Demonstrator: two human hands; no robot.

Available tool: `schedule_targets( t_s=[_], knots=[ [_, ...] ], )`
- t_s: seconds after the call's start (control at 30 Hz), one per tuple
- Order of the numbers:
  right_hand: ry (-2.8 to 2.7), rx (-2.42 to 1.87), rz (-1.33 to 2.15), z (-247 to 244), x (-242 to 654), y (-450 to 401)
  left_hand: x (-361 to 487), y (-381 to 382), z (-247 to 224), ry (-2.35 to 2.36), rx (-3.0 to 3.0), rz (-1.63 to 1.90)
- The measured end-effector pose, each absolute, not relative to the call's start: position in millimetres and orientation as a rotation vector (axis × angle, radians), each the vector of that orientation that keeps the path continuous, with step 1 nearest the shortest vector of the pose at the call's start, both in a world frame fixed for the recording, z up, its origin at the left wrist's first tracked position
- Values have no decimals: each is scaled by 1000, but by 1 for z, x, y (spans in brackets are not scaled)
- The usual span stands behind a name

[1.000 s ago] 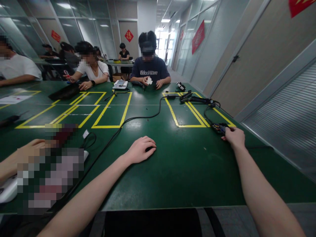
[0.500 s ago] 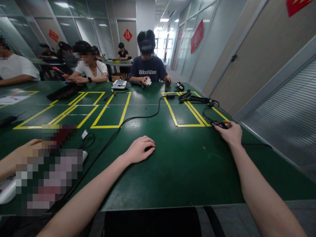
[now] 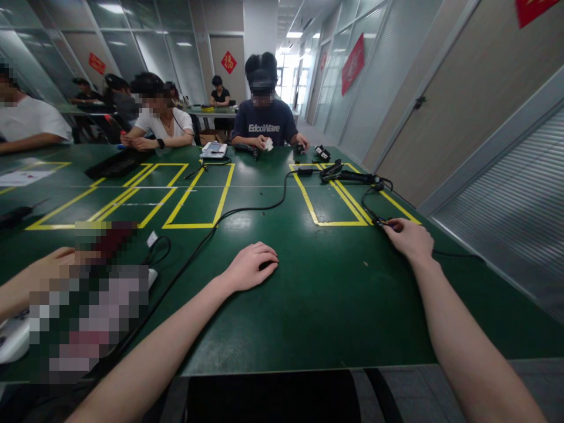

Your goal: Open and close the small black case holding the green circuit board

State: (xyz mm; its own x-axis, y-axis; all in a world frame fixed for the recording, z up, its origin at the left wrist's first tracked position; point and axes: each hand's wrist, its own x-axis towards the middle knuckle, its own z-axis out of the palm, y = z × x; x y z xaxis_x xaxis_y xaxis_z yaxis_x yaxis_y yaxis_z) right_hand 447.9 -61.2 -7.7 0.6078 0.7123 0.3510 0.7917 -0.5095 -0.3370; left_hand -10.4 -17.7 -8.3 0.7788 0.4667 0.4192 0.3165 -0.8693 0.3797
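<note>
My left hand (image 3: 253, 267) rests on the green tabletop (image 3: 304, 317), fingers loosely curved. Between its thumb and fingers shows a dark gap, and nothing can be made out in it. Out to the right, my right hand (image 3: 409, 238) has its thumb and fingers closed on a small dark device (image 3: 381, 221) at the end of a black cable (image 3: 365, 200). The fingers hide most of the device. Just beyond lies a black stick-like tool with a jointed head (image 3: 352, 176), cable coiled at its near end.
A long black cable (image 3: 247, 210) crosses the table left of centre. Yellow tape outlines (image 3: 341, 224) mark the surface. At left, another person's hand (image 3: 48, 267) lies by blurred objects. A person in a dark shirt (image 3: 267, 126) sits opposite, holding a small white thing (image 3: 268, 144).
The small dark device has turned in my right hand and shows less of its face now. My left hand stays put. Opposite, the person's hands have shifted slightly.
</note>
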Motion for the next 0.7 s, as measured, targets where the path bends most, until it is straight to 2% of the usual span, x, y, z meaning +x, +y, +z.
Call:
schedule_targets(
  t_s=[0.33,0.5,0.7],
  knots=[
    [-978,-2255,-58,-1,433,-60,-11,-18,-7,617,2679,730],
    [-921,-2113,-150,5,430,-65,-11,-18,-7,618,2681,724],
    [-904,-2159,-302,-1,446,-70,-10,-18,-8,614,2679,726]
  ],
)
